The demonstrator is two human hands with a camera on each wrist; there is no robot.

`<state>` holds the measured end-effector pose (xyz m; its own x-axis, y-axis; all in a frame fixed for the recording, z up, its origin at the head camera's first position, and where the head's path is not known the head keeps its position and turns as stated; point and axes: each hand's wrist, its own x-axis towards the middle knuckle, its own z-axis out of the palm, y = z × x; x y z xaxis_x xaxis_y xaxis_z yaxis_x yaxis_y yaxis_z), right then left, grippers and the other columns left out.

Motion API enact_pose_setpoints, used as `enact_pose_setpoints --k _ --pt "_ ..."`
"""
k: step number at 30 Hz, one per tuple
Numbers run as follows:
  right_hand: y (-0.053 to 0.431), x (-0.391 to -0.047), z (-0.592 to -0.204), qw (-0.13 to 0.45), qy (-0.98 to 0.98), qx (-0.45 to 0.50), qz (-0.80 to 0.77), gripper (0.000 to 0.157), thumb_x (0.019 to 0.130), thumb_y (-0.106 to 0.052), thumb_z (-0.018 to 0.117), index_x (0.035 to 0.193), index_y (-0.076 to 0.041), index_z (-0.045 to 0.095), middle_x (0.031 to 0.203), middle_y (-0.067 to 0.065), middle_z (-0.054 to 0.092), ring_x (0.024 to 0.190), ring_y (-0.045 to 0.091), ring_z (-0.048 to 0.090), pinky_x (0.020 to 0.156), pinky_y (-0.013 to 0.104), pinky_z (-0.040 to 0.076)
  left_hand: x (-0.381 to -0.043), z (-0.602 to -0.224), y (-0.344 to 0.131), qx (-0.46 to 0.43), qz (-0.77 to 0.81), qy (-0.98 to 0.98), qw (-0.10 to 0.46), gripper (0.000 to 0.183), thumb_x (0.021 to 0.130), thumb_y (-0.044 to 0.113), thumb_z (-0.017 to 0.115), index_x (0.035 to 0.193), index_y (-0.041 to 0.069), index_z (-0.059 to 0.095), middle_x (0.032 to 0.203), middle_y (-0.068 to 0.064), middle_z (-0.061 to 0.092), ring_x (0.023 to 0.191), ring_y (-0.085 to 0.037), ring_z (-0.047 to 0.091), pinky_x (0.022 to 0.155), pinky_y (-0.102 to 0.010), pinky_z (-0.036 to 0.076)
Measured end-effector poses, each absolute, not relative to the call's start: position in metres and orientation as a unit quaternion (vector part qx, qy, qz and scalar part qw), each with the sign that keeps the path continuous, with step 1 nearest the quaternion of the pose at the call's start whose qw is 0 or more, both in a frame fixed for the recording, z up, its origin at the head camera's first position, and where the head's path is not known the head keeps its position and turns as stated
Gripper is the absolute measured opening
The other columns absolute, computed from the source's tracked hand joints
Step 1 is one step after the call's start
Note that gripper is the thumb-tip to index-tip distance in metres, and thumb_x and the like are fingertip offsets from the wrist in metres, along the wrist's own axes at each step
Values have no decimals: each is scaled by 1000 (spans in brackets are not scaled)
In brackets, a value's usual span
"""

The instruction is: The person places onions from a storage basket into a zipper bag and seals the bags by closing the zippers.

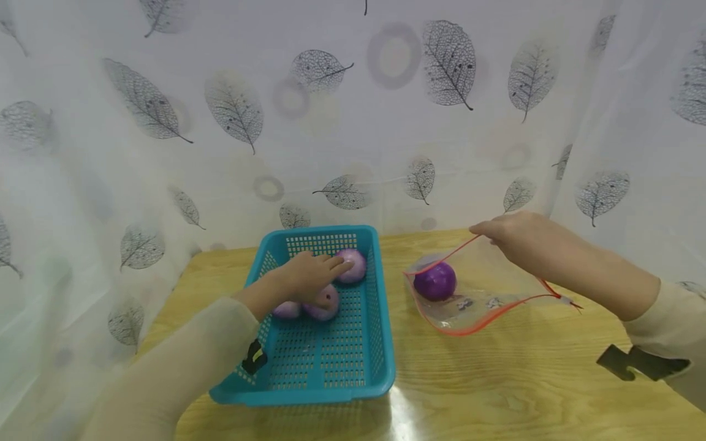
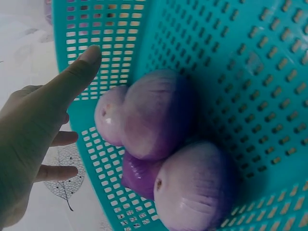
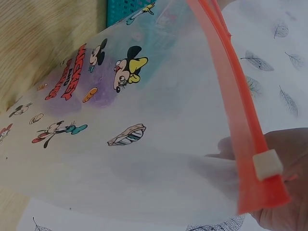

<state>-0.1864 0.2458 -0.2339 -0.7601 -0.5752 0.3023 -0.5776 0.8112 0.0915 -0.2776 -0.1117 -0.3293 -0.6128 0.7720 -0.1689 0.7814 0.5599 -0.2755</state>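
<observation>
My left hand point(image 1: 309, 275) reaches over a blue perforated basket point(image 1: 386, 361) with its fingers spread. In the left wrist view its thumb and fingers stand apart from several round, glossy purple vegetable-like pieces point(image 2: 197, 187), pale on one side, some with a small brown spot. One piece point(image 1: 353, 266) lies by my fingertips in the head view; whether they touch is unclear. My right hand point(image 1: 521, 242) pinches the upper edge of a clear slider bag point(image 3: 144, 166) with a red rim, holding its mouth apart. Inside the bag is a darker purple round piece point(image 1: 436, 282).
Basket and bag stand side by side on a light wooden table point(image 1: 469, 392). Behind them hangs a white leaf-printed cloth point(image 1: 353, 141). A white slider point(image 3: 267, 164) sits at the end of the bag's red rim. Cartoon figures are printed on the bag.
</observation>
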Motion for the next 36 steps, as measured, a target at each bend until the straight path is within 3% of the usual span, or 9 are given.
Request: enact_pose_setpoints --k 4,8,13,17,24,36 --pt "245 -187 -234 162 -938 307 3 36 75 12 68 109 0 68 93 19 71 84 35 67 71 45 56 -277 -333 -113 437 -183 880 25 81 81 51 61 148 15 32 138 -4 49 91 -18 57 58 -29 44" --pt "245 -187 -234 164 -938 305 4 35 75 12 67 108 -1 68 93 19 71 84 35 67 71 45 56 -279 -342 -115 444 -213 870 31 82 81 56 58 148 16 32 134 -3 51 104 -20 58 71 -34 51" --pt "245 -187 -235 165 -937 307 5 35 75 11 68 108 -1 68 92 19 71 83 35 67 70 45 56 -277 -351 -119 453 -227 861 44 91 78 64 59 149 16 28 137 -4 50 110 -23 57 85 -41 51" --pt "245 -187 -236 163 -938 305 2 35 76 11 67 108 -1 68 91 19 71 83 35 67 70 44 56 -276 -358 -121 467 -238 851 33 97 74 68 62 150 19 26 143 -4 46 113 -22 56 85 -40 51" --pt "246 -187 -236 165 -938 305 4 34 76 11 67 108 -1 68 92 18 71 84 34 67 71 45 56 -278 -366 -120 500 -267 824 18 89 71 73 60 145 27 38 141 -5 47 113 -23 56 79 -37 53" --pt "248 -185 -237 167 -937 307 6 33 76 11 67 107 -1 68 94 18 71 85 35 67 71 45 56 -278 -373 -121 512 -294 807 17 83 74 72 59 142 29 40 134 -3 52 111 -21 57 74 -34 54"
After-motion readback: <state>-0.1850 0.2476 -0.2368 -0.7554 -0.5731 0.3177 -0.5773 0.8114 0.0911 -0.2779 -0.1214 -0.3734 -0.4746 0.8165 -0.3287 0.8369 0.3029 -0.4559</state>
